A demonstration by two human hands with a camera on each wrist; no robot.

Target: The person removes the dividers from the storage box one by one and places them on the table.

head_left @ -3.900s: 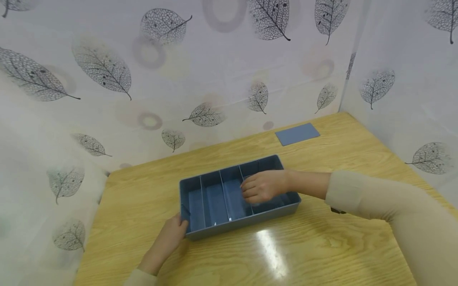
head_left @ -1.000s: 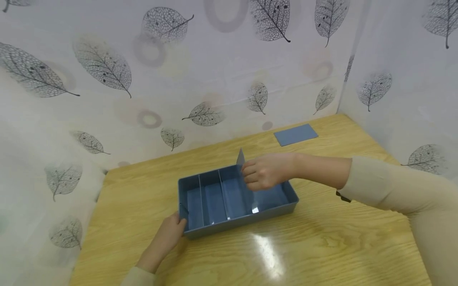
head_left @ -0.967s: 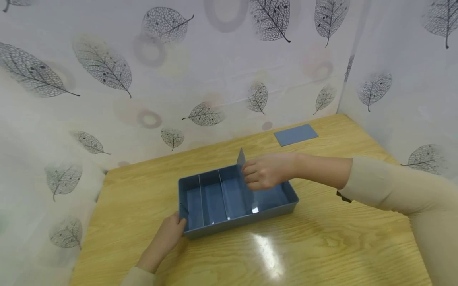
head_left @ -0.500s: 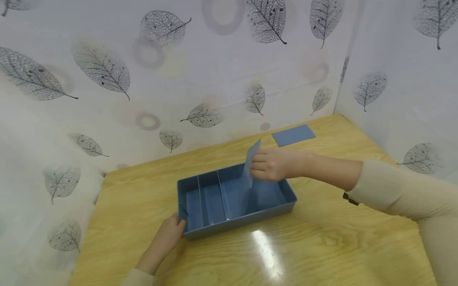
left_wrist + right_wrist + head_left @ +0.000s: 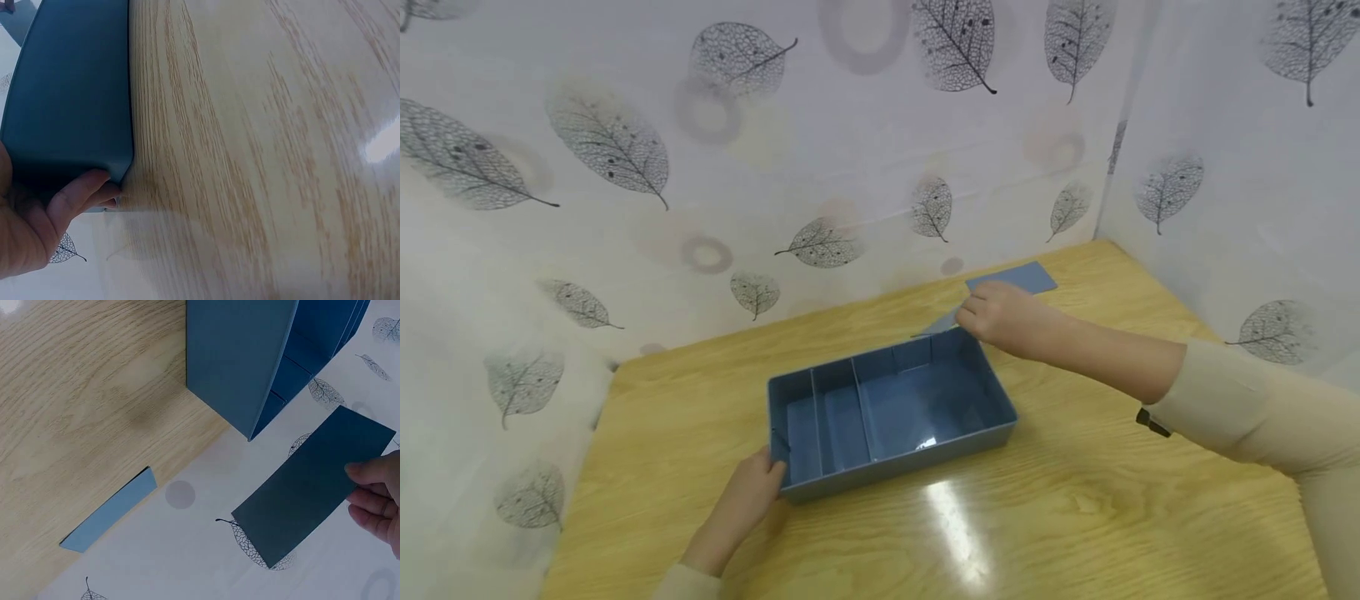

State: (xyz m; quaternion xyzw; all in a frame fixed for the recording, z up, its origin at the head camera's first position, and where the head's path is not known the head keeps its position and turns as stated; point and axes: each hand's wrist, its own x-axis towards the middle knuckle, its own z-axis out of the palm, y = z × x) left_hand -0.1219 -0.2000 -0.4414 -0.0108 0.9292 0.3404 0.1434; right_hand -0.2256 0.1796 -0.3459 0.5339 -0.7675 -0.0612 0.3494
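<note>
A blue-grey drawer organizer box point(image 5: 898, 467) lies on the table, with two upright dividers point(image 5: 861, 408) inside its left half and one wide space on the right. My left hand point(image 5: 751, 492) grips the box's near left corner. In the left wrist view, fingers point(image 5: 84, 190) of that hand press against the box end. Between thumb and fingers my right hand point(image 5: 1007, 318) pinches a loose divider point(image 5: 315, 484), a flat rectangular panel, above the box's far right corner. Another flat divider point(image 5: 1026, 277) lies on the table beyond that hand, partly covered by it in the head view.
The wooden table point(image 5: 1075, 500) meets leaf-patterned sheeting point(image 5: 850, 150) at its back and sides. A bright light reflection point(image 5: 955, 533) shows on the tabletop in front of the box.
The right hand has drawn a divider up out of the box and carried it back and right, towards the divider on the table. The left hand keeps its hold on the box corner.
</note>
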